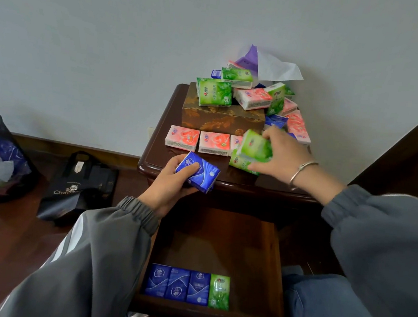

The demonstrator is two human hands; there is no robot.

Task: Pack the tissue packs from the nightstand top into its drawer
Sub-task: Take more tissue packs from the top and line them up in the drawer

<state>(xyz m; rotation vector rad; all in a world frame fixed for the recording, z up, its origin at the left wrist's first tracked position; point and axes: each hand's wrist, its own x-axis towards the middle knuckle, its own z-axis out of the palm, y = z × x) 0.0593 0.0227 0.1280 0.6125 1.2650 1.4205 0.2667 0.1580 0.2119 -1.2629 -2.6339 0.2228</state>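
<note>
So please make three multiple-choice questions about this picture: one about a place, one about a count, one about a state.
1. Where does the row of packed tissue packs lie in the drawer?
A. along the near front wall
B. at the far back
C. in the right corner

2. How many blue packs are in that row?
A. one
B. three
C. five

3. What is the state of the left hand?
A. open and empty
B. closed on a pink pack
C. closed on a blue pack

Answers:
1 A, the row sits against the front wall, toward its left side.
2 B, three blue packs stand side by side, then one green pack.
3 C, the fingers wrap a blue pack at the nightstand edge.
</note>
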